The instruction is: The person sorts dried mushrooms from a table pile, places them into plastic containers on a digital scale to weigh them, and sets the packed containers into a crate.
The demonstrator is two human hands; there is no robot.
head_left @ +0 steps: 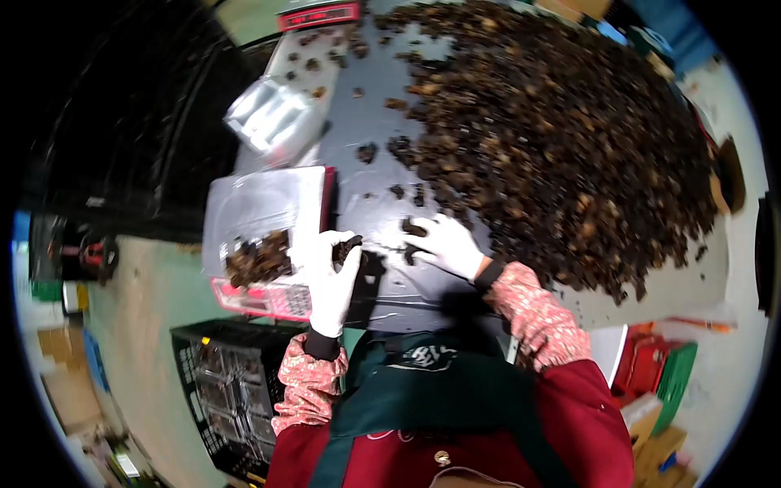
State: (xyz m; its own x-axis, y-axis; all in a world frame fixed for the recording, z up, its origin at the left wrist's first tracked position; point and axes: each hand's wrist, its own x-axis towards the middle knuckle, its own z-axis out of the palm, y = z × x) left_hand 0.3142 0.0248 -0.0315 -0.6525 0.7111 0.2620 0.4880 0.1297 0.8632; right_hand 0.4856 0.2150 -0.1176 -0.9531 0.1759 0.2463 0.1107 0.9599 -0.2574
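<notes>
The scale (pixel 262 302) stands on the counter (pixel 382 305) with a clear tray (pixel 264 193) on top, and brown and dark bits (pixel 262 259) lie in the tray's near part. Just right of the scale, the left hand (pixel 332 281), in a white glove, pinches a dark piece (pixel 347 247) between the tips of its thumb and fingers. Farther right of the scale, the right hand (pixel 447 246), also gloved in white, reaches down toward the counter with its fingers somewhat spread; dark scraps (pixel 412 254) show at the tips, but whether they are gripped or only touched I cannot tell. A broad heap (pixel 561 138) of brown and black pieces covers the counter well to the right of the scale and beyond it, with a few strays (pixel 367 153) between the two. Just beyond the scale sits a clear stack (pixel 275 120) of plastic trays; well beyond it is a second scale (pixel 319 16) with a red front. Nearer the wearer than the scale, and lower, a black crate (pixel 185 346) holds clear packs (pixel 232 390)
</notes>
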